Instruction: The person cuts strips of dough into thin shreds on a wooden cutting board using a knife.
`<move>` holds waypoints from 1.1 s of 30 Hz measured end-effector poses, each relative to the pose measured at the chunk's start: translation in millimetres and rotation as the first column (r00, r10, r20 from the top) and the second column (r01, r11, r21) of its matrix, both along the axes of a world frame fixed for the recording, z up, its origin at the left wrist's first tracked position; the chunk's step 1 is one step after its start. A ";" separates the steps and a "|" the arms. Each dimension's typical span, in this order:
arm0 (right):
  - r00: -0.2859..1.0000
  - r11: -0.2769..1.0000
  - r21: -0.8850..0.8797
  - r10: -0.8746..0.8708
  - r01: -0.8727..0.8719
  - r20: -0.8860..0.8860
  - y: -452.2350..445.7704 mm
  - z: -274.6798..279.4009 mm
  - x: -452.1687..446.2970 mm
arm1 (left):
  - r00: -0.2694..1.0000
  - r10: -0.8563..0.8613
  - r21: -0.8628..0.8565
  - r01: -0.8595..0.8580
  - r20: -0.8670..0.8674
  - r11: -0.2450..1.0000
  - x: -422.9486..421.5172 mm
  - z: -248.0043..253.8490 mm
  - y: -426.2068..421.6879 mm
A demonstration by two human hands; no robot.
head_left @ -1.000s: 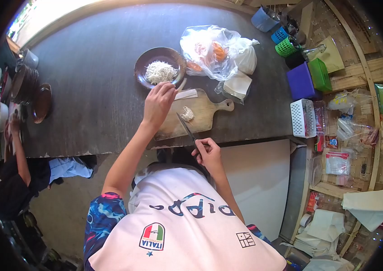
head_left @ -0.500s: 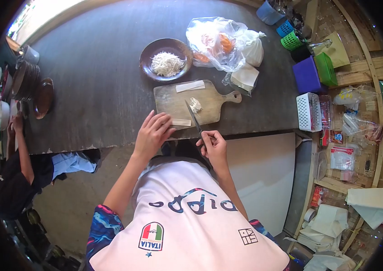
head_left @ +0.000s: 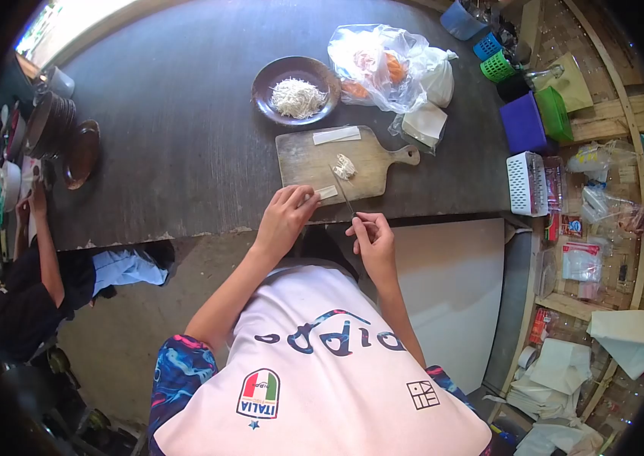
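Note:
My right hand (head_left: 373, 236) is closed round the handle of a knife (head_left: 343, 194), whose blade points up over the wooden cutting board (head_left: 371, 181). At the board's lower left edge, my left hand (head_left: 286, 217) has its fingers pressed on a pale strip (head_left: 327, 193), partly covered by them. Another pale strip (head_left: 337, 136) lies near the board's top edge. Between the strips is a small pile of thin cut pieces (head_left: 344, 166). A brown bowl (head_left: 262, 90) beyond the board holds a heap of white shreds (head_left: 297, 99).
A clear plastic bag (head_left: 375, 64) with orange items and a wrapped white block (head_left: 424, 124) lie beyond the board. Stacked brown bowls (head_left: 50, 128) stand at left, near another person's arm (head_left: 47, 247). Baskets and boxes (head_left: 525, 185) line the right edge.
Since a second ago my left hand has come down from beside the bowl to the strip at the board's lower edge. The knife stays in my right hand. The camera view has shifted slightly.

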State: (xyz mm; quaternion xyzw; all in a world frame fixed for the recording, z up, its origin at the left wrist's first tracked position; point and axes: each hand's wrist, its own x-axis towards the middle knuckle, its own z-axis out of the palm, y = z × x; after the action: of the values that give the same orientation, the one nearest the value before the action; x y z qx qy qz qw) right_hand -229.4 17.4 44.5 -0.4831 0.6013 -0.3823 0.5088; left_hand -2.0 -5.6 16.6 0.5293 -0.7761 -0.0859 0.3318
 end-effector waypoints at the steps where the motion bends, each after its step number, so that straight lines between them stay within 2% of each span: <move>1: 1.000 1.000 0.001 -0.007 0.007 -0.021 5.2 0.0 2.4 | 1.000 0.010 -0.008 -0.010 0.014 1.000 -0.7 1.8 1.0; 5: 0.981 0.998 0.021 -0.050 0.055 -0.185 19.0 7.3 2.5 | 0.999 -0.006 -0.003 0.006 0.035 1.000 4.1 -0.1 0.6; 8: 0.961 0.998 -0.025 -0.055 0.050 -0.272 23.6 1.4 -0.4 | 1.000 0.003 0.013 -0.003 0.016 1.000 2.0 -2.1 2.1; 11: 0.957 0.999 0.021 -0.036 0.043 -0.288 21.6 5.6 5.2 | 0.998 -0.025 0.028 0.024 0.054 0.999 -4.3 3.5 -4.6; 13: 0.953 0.999 -0.037 -0.019 0.008 -0.304 20.2 5.0 6.6 | 0.991 -0.056 0.026 0.053 0.124 0.998 -7.4 10.2 -9.4; 16: 0.952 0.996 -0.091 -0.016 -0.012 -0.305 17.3 4.0 8.8 | 0.981 -0.100 0.094 0.085 0.168 0.992 -8.0 14.6 -15.7; 20: 0.947 0.991 -0.134 -0.035 -0.009 -0.321 18.4 -5.1 7.2 | 0.970 -0.134 0.095 0.117 0.202 0.989 -5.7 8.9 -16.1; 23: 0.958 0.995 -0.095 -0.028 0.001 -0.286 18.8 4.7 6.2 | 0.963 -0.152 0.112 0.130 0.223 0.985 -7.0 13.3 -14.6; 26: 0.931 0.996 -0.090 -0.047 0.016 -0.362 22.6 6.8 6.9 | 0.960 -0.154 0.098 0.134 0.233 0.986 -7.4 12.4 -13.8; 33: 0.905 0.996 -0.065 -0.089 0.069 -0.416 29.1 9.0 10.0 | 0.958 -0.143 0.061 0.132 0.248 0.989 -7.4 6.9 -15.7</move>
State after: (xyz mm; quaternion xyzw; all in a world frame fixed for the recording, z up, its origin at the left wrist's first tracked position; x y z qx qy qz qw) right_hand -219.4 46.5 53.5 -0.5412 0.7059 -0.3048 0.3405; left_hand -9.4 -21.3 23.5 0.4879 -0.8447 -0.0579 0.2123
